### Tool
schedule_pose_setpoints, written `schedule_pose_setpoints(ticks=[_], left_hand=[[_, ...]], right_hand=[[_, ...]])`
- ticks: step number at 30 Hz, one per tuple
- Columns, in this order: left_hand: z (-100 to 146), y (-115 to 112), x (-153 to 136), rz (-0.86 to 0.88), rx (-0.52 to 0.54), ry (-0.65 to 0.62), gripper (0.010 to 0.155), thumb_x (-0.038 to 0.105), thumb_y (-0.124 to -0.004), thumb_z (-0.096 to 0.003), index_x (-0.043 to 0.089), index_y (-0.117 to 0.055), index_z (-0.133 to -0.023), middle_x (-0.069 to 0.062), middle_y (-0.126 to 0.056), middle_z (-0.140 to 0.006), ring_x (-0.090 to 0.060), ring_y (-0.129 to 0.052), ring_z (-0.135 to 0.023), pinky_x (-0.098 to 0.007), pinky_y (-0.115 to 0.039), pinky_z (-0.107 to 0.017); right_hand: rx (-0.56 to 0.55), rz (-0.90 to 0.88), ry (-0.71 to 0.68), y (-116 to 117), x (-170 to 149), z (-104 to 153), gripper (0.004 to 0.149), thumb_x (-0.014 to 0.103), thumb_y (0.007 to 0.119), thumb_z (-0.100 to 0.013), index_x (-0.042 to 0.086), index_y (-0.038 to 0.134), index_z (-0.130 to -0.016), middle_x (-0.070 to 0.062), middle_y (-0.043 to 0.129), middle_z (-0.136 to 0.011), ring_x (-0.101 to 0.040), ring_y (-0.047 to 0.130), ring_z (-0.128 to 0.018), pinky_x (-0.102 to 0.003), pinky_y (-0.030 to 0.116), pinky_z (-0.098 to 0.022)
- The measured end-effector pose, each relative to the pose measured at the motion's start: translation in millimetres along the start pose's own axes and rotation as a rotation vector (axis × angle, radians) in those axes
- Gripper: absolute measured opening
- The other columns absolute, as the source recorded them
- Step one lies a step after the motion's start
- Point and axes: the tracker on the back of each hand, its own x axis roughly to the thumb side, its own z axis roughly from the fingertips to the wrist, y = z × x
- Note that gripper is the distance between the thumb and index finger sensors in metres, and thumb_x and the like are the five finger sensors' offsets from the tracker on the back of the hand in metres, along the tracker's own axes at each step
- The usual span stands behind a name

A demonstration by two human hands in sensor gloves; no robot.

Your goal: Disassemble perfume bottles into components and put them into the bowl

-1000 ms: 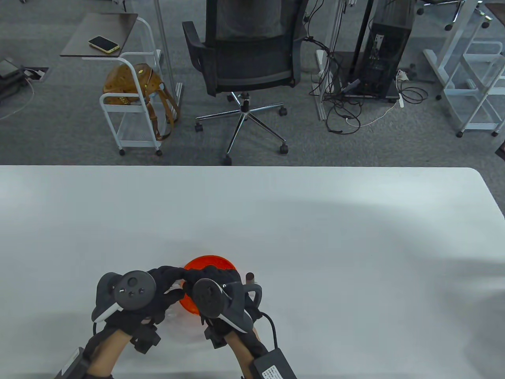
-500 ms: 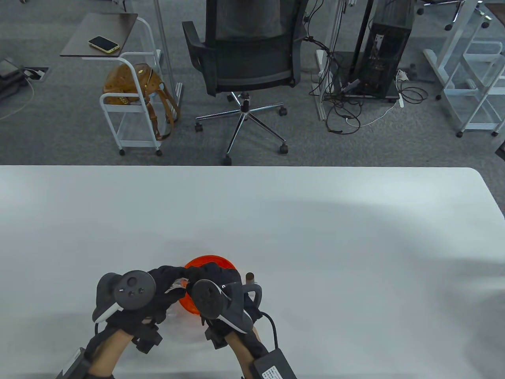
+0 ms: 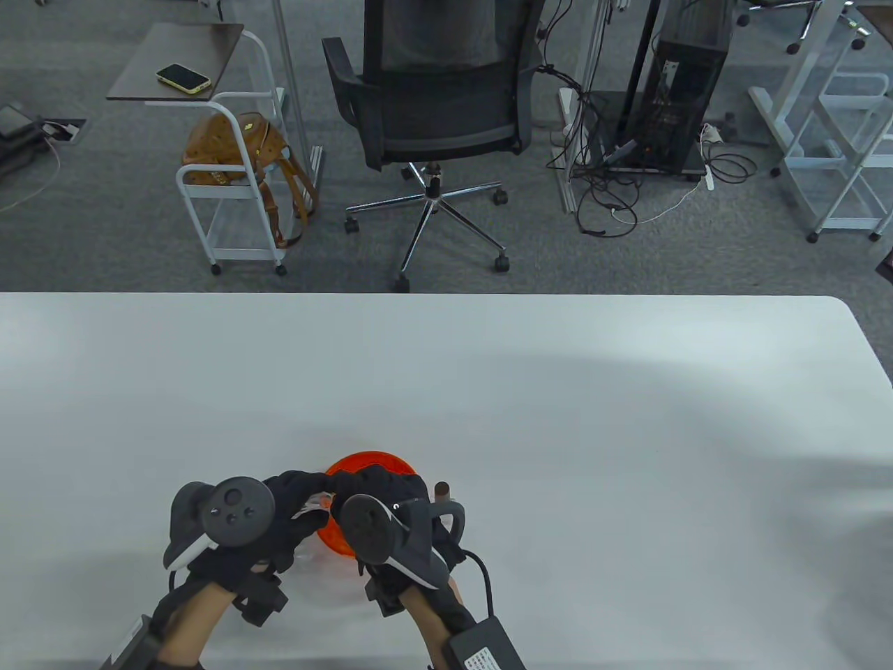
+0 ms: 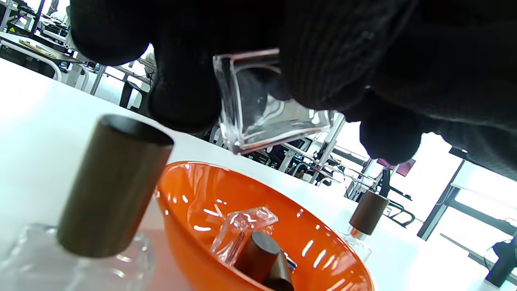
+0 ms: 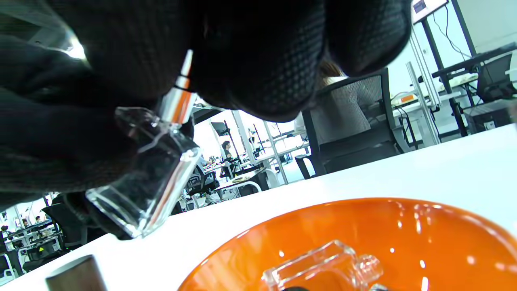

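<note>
Two gloved hands meet over one orange bowl (image 3: 391, 462) near the table's (image 3: 558, 391) front edge. I count three clear square glass bottles outside the bowl: one held in the air (image 4: 266, 105), one standing at the bowl's left with a brown cylindrical cap (image 4: 111, 186) on it, and one at the bowl's right, also brown-capped (image 3: 442, 490). Inside the bowl lie one empty glass bottle body (image 5: 319, 262) and at least one loose brown cap (image 4: 258, 258). The held bottle hangs tilted just above the bowl's near-left rim. The left hand (image 3: 279, 513) has its fingers (image 4: 181, 81) curled round the glass body from both sides, base pointing down toward the bowl. The right hand (image 3: 377, 499) has its fingertips (image 5: 258, 60) closed on the bottle's upper end, where a slim silver and orange sprayer stem (image 5: 179, 97) runs up from the neck into the glove. The glass is clear and thick-walled, with sharp square corners.
</note>
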Motion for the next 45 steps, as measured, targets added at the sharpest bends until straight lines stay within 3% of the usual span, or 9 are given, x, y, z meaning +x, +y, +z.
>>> schedule_pose_setpoints(ticks=[2, 6, 11, 14, 19, 24, 31, 39, 45], left_hand=[[0, 0, 0, 0.011, -0.007, -0.003, 0.054, 0.036, -0.09, -0.0411, 0.02, -0.086, -0.092, -0.012, -0.098, -0.089, -0.031, -0.107, -0.065, -0.057, -0.077, -0.057], [0, -1, 0, -0.005, -0.006, 0.008, 0.054, 0.037, -0.09, -0.0411, 0.02, -0.086, -0.092, -0.011, -0.099, -0.089, -0.03, -0.107, -0.065, -0.057, -0.077, -0.057], [2, 8, -11, 0.001, 0.058, 0.102, 0.055, 0.037, -0.09, -0.0406, 0.02, -0.086, -0.093, -0.012, -0.099, -0.088, -0.031, -0.107, -0.065, -0.057, -0.077, -0.057], [4, 16, -21, 0.036, 0.111, 0.156, 0.055, 0.037, -0.09, -0.0406, 0.019, -0.087, -0.092, -0.012, -0.099, -0.088, -0.031, -0.107, -0.065, -0.057, -0.077, -0.057], [5, 20, -26, 0.046, 0.114, 0.185, 0.055, 0.033, -0.088, -0.0421, 0.018, -0.085, -0.095, -0.014, -0.097, -0.091, -0.032, -0.106, -0.067, -0.058, -0.076, -0.058], [4, 18, -24, 0.044, 0.092, 0.176, 0.055, 0.033, -0.088, -0.0422, 0.018, -0.084, -0.095, -0.013, -0.097, -0.091, -0.032, -0.106, -0.067, -0.058, -0.076, -0.058], [3, 17, -24, 0.053, 0.07, 0.177, 0.056, 0.032, -0.088, -0.0425, 0.017, -0.084, -0.096, -0.014, -0.097, -0.092, -0.033, -0.106, -0.069, -0.058, -0.076, -0.058], [-3, 13, -10, -0.045, 0.002, 0.171, 0.056, 0.03, -0.088, -0.0429, 0.018, -0.083, -0.097, -0.013, -0.098, -0.091, -0.033, -0.107, -0.071, -0.057, -0.077, -0.059], [-39, -4, 28, -0.261, -0.08, 0.229, 0.056, 0.028, -0.089, -0.0423, 0.018, -0.084, -0.097, -0.012, -0.099, -0.092, -0.032, -0.109, -0.073, -0.056, -0.08, -0.058]], right_hand=[[-0.009, 0.002, 0.002, 1, -1, 0, 0.045, 0.05, 0.081, -0.035, 0.035, 0.086, -0.077, 0.007, 0.097, -0.071, -0.006, 0.105, -0.044, -0.048, 0.083, -0.056], [0.006, 0.007, -0.01, 0, 0, 0, 0.043, 0.042, 0.086, -0.035, 0.035, 0.084, -0.078, 0.006, 0.095, -0.075, -0.007, 0.104, -0.048, -0.049, 0.082, -0.057], [-0.108, 0.045, 0.008, -32, -11, -2, 0.043, 0.041, 0.086, -0.036, 0.033, 0.084, -0.078, 0.006, 0.095, -0.076, -0.007, 0.104, -0.048, -0.049, 0.081, -0.057], [-0.107, 0.262, 0.049, -42, -18, -3, 0.043, 0.041, 0.088, -0.035, 0.034, 0.085, -0.077, 0.006, 0.097, -0.075, -0.007, 0.105, -0.047, -0.05, 0.083, -0.055], [0.045, 0.61, 0.001, -3, -11, -3, 0.041, 0.042, 0.091, -0.033, 0.037, 0.089, -0.073, 0.012, 0.1, -0.073, -0.009, 0.103, -0.054, -0.051, 0.08, -0.057], [0.097, 0.787, -0.065, 31, -1, -5, 0.04, 0.044, 0.092, -0.032, 0.039, 0.089, -0.072, 0.015, 0.102, -0.072, -0.014, 0.098, -0.066, -0.056, 0.073, -0.062], [0.195, 0.833, -0.084, 51, -5, -8, 0.047, 0.052, 0.09, -0.028, 0.04, 0.09, -0.073, 0.016, 0.103, -0.073, -0.016, 0.095, -0.073, -0.058, 0.068, -0.066], [-0.007, 0.585, 0.044, -6, -19, -9, 0.044, 0.05, 0.083, -0.034, 0.038, 0.089, -0.075, 0.013, 0.102, -0.075, -0.016, 0.096, -0.071, -0.057, 0.07, -0.066], [-0.124, 0.482, 0.15, -40, -45, -7, 0.043, 0.051, 0.079, -0.035, 0.037, 0.09, -0.075, 0.012, 0.102, -0.073, -0.016, 0.097, -0.07, -0.056, 0.07, -0.065]])
